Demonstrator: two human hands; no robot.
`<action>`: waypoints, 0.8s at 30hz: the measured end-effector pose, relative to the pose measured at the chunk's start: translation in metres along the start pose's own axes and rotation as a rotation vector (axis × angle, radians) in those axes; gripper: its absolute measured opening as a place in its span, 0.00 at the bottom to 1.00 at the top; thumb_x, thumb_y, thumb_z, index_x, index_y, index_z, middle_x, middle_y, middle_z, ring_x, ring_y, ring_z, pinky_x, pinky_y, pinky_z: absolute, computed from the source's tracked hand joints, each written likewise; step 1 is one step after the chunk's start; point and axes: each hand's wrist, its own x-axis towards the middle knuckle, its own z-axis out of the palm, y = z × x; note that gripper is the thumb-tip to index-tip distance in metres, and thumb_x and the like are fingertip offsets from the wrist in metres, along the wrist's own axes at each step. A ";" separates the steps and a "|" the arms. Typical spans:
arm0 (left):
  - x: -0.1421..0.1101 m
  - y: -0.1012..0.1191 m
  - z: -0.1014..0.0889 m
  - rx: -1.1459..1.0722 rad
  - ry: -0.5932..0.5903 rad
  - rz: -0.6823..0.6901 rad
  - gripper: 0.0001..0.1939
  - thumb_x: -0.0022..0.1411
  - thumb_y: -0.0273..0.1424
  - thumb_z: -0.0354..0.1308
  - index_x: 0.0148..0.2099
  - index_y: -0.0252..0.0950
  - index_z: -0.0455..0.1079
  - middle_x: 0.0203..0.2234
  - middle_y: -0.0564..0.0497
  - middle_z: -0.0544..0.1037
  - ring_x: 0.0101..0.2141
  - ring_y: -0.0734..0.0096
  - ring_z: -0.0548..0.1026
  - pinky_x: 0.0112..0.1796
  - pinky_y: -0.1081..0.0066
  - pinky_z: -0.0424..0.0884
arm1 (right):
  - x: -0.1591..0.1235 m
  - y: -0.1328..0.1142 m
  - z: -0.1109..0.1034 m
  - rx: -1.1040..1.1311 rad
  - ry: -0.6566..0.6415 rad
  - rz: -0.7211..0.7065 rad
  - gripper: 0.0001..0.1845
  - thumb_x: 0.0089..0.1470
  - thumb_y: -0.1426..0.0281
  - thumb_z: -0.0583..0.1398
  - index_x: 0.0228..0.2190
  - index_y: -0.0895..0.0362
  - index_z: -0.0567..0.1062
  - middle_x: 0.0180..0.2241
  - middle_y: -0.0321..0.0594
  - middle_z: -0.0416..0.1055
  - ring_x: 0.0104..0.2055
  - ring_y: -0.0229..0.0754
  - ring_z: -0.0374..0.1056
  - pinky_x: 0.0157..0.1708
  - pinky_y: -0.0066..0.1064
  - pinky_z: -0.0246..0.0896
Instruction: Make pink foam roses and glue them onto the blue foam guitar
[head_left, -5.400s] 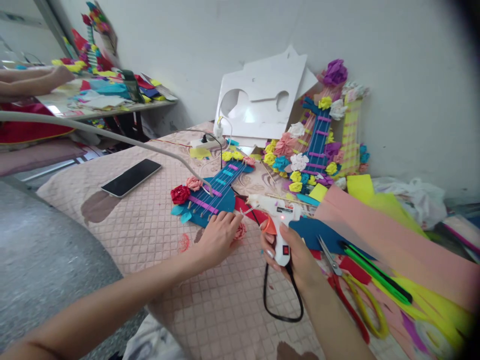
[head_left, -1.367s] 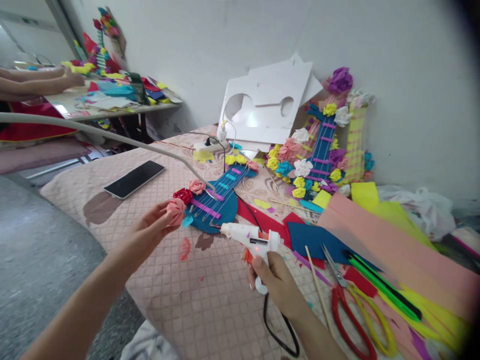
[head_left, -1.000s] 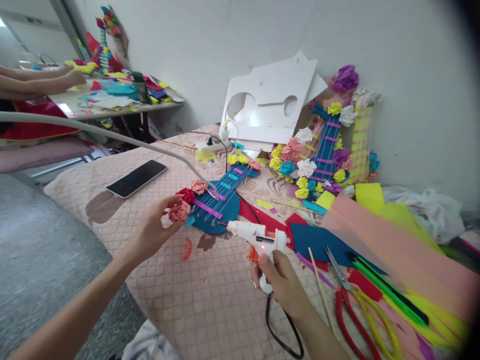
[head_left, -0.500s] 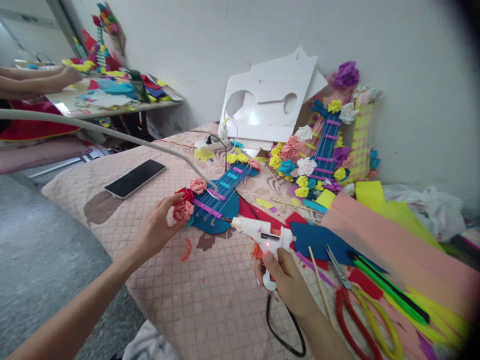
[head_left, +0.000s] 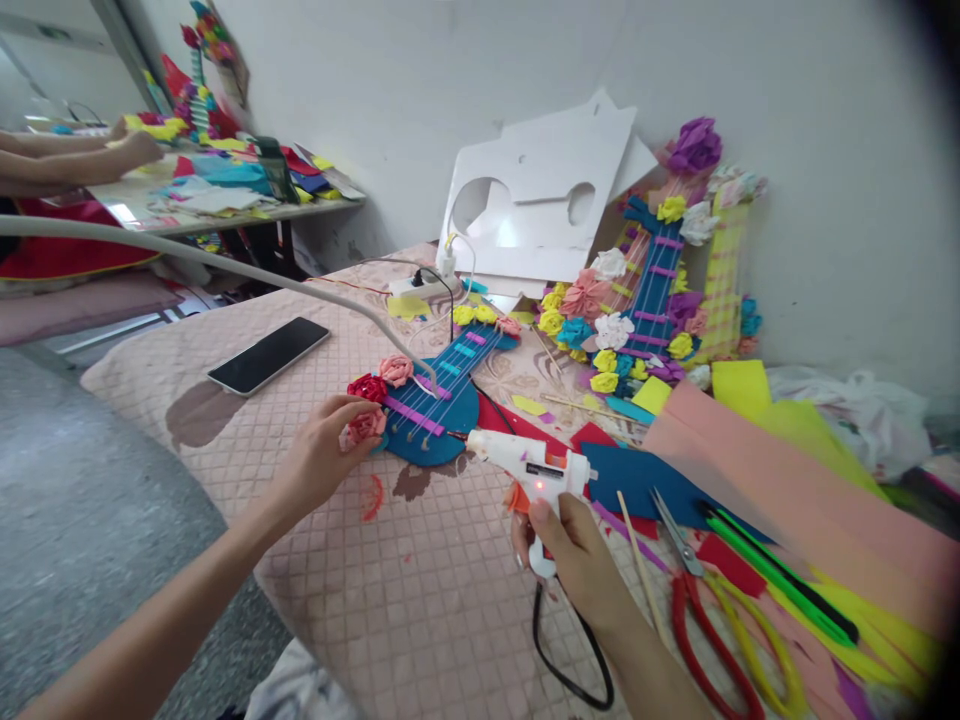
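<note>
A blue paper guitar [head_left: 427, 452] with purple and light-blue strips and pale strings lies on the table. My left hand [head_left: 319, 450] is closed on a pink paper flower [head_left: 364, 427] at the guitar's lower left edge. Just above the fingers sits a red paper flower [head_left: 367, 387], with another pink paper flower [head_left: 396, 370] beside it. In my right hand [head_left: 566, 545] is a white hot glue gun [head_left: 529, 465], its red light lit. The nozzle points left, close to the guitar's lower right edge.
A phone [head_left: 270, 355] lies at the left. Scissors [head_left: 694, 590], a green cutter [head_left: 784, 578] and coloured paper [head_left: 787, 470] cover the right side. Decorated guitars [head_left: 651, 290] and white boards [head_left: 544, 230] lean on the wall. A co-worker's arms [head_left: 82, 165] reach over another table. A white cable [head_left: 225, 265] crosses the foreground.
My left fingers have slid down off the red flower onto the pink one, so the red flower shows fully. The glue gun has shifted slightly right.
</note>
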 end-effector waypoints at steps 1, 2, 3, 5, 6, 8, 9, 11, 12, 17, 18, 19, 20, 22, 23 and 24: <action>0.000 0.001 0.000 0.008 0.006 -0.002 0.15 0.59 0.37 0.56 0.48 0.39 0.68 0.44 0.45 0.72 0.44 0.57 0.72 0.44 0.57 0.69 | 0.000 0.000 -0.001 -0.005 -0.009 0.000 0.27 0.57 0.48 0.50 0.23 0.58 0.67 0.15 0.34 0.63 0.13 0.30 0.53 0.12 0.23 0.45; 0.000 0.002 0.001 0.015 0.016 -0.003 0.15 0.59 0.36 0.56 0.48 0.39 0.68 0.45 0.45 0.72 0.44 0.57 0.72 0.44 0.57 0.69 | 0.000 0.001 -0.001 -0.011 -0.015 -0.003 0.27 0.57 0.49 0.50 0.22 0.58 0.67 0.15 0.34 0.64 0.13 0.30 0.54 0.12 0.23 0.46; 0.000 0.002 0.001 0.023 0.025 -0.001 0.15 0.59 0.36 0.56 0.48 0.39 0.68 0.45 0.45 0.72 0.44 0.56 0.72 0.44 0.56 0.69 | 0.000 0.001 -0.002 -0.017 -0.020 -0.008 0.27 0.58 0.49 0.50 0.21 0.58 0.67 0.15 0.34 0.63 0.14 0.31 0.54 0.13 0.23 0.47; 0.000 0.003 0.003 0.028 0.030 0.013 0.17 0.59 0.35 0.55 0.50 0.39 0.67 0.46 0.44 0.72 0.45 0.55 0.72 0.44 0.56 0.69 | 0.000 0.002 -0.002 -0.021 -0.026 -0.017 0.27 0.58 0.49 0.50 0.21 0.58 0.67 0.15 0.34 0.63 0.14 0.31 0.55 0.14 0.23 0.48; 0.000 0.003 0.003 0.027 0.023 0.019 0.17 0.59 0.34 0.55 0.51 0.38 0.66 0.46 0.44 0.72 0.45 0.55 0.72 0.45 0.55 0.69 | 0.000 0.002 -0.002 -0.016 -0.029 -0.021 0.27 0.58 0.50 0.50 0.22 0.58 0.67 0.15 0.34 0.63 0.14 0.31 0.54 0.14 0.23 0.47; 0.000 0.003 0.003 0.018 -0.001 0.026 0.18 0.59 0.34 0.56 0.52 0.39 0.66 0.46 0.44 0.72 0.46 0.55 0.72 0.45 0.56 0.69 | 0.001 0.002 -0.002 -0.006 -0.037 -0.028 0.26 0.59 0.50 0.50 0.23 0.58 0.68 0.15 0.34 0.63 0.14 0.31 0.54 0.14 0.23 0.47; 0.001 0.003 0.002 0.009 -0.002 0.028 0.18 0.58 0.34 0.57 0.51 0.39 0.66 0.46 0.44 0.72 0.46 0.56 0.72 0.45 0.56 0.69 | 0.001 0.002 -0.002 -0.006 -0.039 -0.032 0.26 0.59 0.51 0.50 0.23 0.58 0.68 0.15 0.33 0.63 0.14 0.31 0.54 0.14 0.24 0.47; 0.001 0.004 0.000 -0.010 0.034 0.036 0.17 0.58 0.35 0.58 0.50 0.39 0.67 0.45 0.45 0.72 0.45 0.58 0.72 0.45 0.58 0.69 | 0.001 0.001 -0.002 -0.013 -0.036 -0.042 0.25 0.59 0.51 0.49 0.23 0.58 0.67 0.15 0.33 0.63 0.15 0.31 0.54 0.14 0.24 0.47; 0.001 0.005 -0.002 -0.017 0.066 0.049 0.14 0.59 0.36 0.57 0.48 0.39 0.68 0.44 0.46 0.73 0.45 0.59 0.72 0.45 0.59 0.69 | 0.001 0.001 -0.002 -0.018 -0.031 -0.048 0.25 0.59 0.51 0.49 0.24 0.58 0.67 0.15 0.34 0.63 0.15 0.32 0.54 0.15 0.24 0.48; -0.001 0.004 -0.005 0.045 0.095 0.161 0.09 0.63 0.35 0.53 0.39 0.41 0.73 0.38 0.48 0.76 0.41 0.61 0.72 0.44 0.59 0.68 | 0.001 -0.001 -0.002 -0.022 -0.009 -0.040 0.25 0.58 0.50 0.50 0.26 0.58 0.67 0.15 0.33 0.63 0.15 0.32 0.54 0.15 0.24 0.47; -0.001 0.002 -0.004 0.070 0.074 0.172 0.09 0.64 0.35 0.52 0.39 0.41 0.73 0.38 0.49 0.76 0.41 0.61 0.72 0.44 0.58 0.68 | 0.000 -0.002 -0.002 -0.022 -0.005 -0.031 0.25 0.58 0.50 0.50 0.25 0.58 0.67 0.15 0.33 0.63 0.15 0.32 0.53 0.15 0.24 0.47; -0.001 0.000 -0.004 0.093 0.057 0.176 0.09 0.64 0.35 0.52 0.40 0.42 0.74 0.39 0.49 0.77 0.42 0.60 0.71 0.44 0.57 0.67 | 0.000 -0.002 -0.001 -0.022 -0.003 -0.029 0.25 0.58 0.50 0.50 0.25 0.58 0.67 0.15 0.33 0.63 0.15 0.32 0.53 0.16 0.25 0.47; -0.001 -0.002 -0.003 0.111 0.046 0.176 0.09 0.64 0.35 0.52 0.40 0.43 0.74 0.39 0.49 0.77 0.42 0.60 0.71 0.44 0.57 0.67 | 0.001 -0.001 -0.001 -0.022 -0.001 -0.032 0.25 0.58 0.50 0.50 0.25 0.58 0.67 0.15 0.33 0.63 0.16 0.33 0.54 0.16 0.25 0.47; -0.001 -0.003 -0.001 0.135 0.034 0.169 0.09 0.64 0.34 0.52 0.40 0.43 0.74 0.39 0.49 0.77 0.42 0.60 0.71 0.44 0.57 0.67 | 0.001 -0.001 -0.001 -0.017 -0.009 -0.044 0.25 0.58 0.50 0.50 0.26 0.58 0.67 0.15 0.34 0.64 0.16 0.33 0.54 0.16 0.24 0.48; 0.000 -0.003 -0.001 0.139 0.030 0.165 0.10 0.64 0.34 0.52 0.40 0.43 0.74 0.39 0.49 0.77 0.41 0.60 0.71 0.43 0.58 0.67 | 0.001 0.000 -0.001 -0.012 -0.015 -0.047 0.24 0.59 0.50 0.50 0.26 0.58 0.67 0.15 0.33 0.64 0.16 0.32 0.54 0.16 0.24 0.48; 0.001 -0.003 -0.001 0.139 0.023 0.161 0.10 0.64 0.35 0.52 0.39 0.43 0.74 0.39 0.49 0.77 0.41 0.60 0.71 0.43 0.58 0.67 | 0.001 0.000 -0.001 -0.007 -0.022 -0.048 0.24 0.59 0.50 0.50 0.25 0.58 0.67 0.15 0.33 0.63 0.15 0.32 0.54 0.15 0.24 0.47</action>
